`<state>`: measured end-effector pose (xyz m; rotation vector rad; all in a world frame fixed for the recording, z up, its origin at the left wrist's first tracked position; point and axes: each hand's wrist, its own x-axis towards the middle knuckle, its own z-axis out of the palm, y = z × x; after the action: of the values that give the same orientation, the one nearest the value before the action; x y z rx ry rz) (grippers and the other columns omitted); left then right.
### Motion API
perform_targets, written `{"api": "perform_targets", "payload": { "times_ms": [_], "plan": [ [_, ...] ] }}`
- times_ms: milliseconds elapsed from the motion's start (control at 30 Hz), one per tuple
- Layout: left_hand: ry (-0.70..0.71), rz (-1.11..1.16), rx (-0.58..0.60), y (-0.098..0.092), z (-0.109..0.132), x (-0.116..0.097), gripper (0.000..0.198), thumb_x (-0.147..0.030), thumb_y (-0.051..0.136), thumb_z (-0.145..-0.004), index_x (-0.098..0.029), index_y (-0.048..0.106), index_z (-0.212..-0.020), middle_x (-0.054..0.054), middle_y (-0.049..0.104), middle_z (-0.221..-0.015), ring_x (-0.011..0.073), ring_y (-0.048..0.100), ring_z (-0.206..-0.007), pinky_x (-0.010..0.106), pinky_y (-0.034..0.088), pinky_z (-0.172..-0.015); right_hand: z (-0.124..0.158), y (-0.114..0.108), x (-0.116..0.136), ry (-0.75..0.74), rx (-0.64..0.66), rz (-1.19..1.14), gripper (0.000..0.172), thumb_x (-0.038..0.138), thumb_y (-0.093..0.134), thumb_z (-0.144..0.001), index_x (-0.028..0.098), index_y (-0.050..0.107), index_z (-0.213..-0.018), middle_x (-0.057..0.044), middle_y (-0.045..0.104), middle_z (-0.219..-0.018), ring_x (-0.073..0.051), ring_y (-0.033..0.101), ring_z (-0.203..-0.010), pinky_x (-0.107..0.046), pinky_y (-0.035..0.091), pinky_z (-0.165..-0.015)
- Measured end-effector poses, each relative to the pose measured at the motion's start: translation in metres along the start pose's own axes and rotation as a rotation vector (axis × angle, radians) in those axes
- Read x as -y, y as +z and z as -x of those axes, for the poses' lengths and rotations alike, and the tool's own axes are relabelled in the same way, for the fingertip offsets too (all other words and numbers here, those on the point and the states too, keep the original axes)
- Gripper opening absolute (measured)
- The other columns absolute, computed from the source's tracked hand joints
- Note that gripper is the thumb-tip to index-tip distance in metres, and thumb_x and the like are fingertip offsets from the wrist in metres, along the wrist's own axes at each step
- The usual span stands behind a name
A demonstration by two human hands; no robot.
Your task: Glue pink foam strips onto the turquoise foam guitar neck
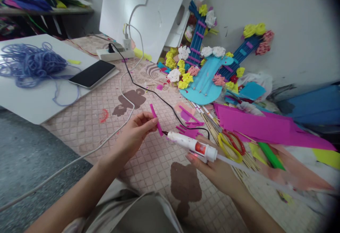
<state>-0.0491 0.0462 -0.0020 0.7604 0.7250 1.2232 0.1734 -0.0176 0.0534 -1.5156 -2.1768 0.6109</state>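
My left hand point(135, 134) pinches a thin pink foam strip point(156, 119) between thumb and fingers, holding it up at an angle. My right hand point(215, 165) grips a white hot glue gun point(192, 147) whose nozzle touches the lower end of the strip. A clear glue stick sticks out of the gun's back toward the right. The gun's black cord point(148, 89) runs across the floor mat to a white power strip point(115, 52). More pink strips point(190, 123) lie on the mat just beyond the gun.
Large pink foam sheets point(260, 126), scissors with yellow and red handles point(231, 144), bamboo skewers and a green stick lie at right. Blue foam guitars with paper flowers point(204, 73) lean on the wall. A white board at left holds a phone point(92, 73) and purple yarn point(32, 63).
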Motion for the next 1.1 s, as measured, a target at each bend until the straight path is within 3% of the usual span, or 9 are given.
{"api": "perform_targets", "payload": {
  "times_ms": [400, 800, 1100],
  "plan": [
    [0.010, 0.024, -0.004, -0.0029, -0.0017, 0.0018, 0.009, -0.020, 0.072, -0.075, -0.016, 0.064, -0.078, -0.001, 0.064, -0.075, 0.0081, 0.057, -0.066, 0.020, 0.046, -0.066, 0.0021, -0.0001, 0.0011, -0.014, -0.025, -0.001, 0.023, 0.035, 0.054, -0.087, 0.021, 0.047, -0.070, 0.002, 0.053, -0.065, -0.014, 0.053, -0.060, -0.027, 0.043, -0.056],
    [-0.029, -0.030, 0.004, 0.0040, 0.0044, 0.0027, 0.012, -0.023, 0.071, -0.075, -0.015, 0.063, -0.079, -0.001, 0.061, -0.073, 0.0088, 0.055, -0.066, 0.022, 0.045, -0.065, -0.0050, 0.0011, -0.0007, 0.061, 0.016, -0.051, 0.021, 0.042, 0.053, -0.088, 0.022, 0.057, -0.084, 0.000, 0.059, -0.073, -0.017, 0.058, -0.068, -0.028, 0.046, -0.061],
    [-0.032, -0.017, 0.010, 0.0025, 0.0036, 0.0008, 0.011, -0.022, 0.071, -0.075, -0.015, 0.063, -0.079, 0.000, 0.062, -0.074, 0.0089, 0.056, -0.067, 0.022, 0.045, -0.066, -0.0032, 0.0007, -0.0009, 0.035, 0.025, -0.039, 0.028, 0.040, 0.051, -0.089, 0.021, 0.052, -0.070, 0.000, 0.058, -0.071, -0.016, 0.057, -0.067, -0.028, 0.046, -0.063]
  ]
}}
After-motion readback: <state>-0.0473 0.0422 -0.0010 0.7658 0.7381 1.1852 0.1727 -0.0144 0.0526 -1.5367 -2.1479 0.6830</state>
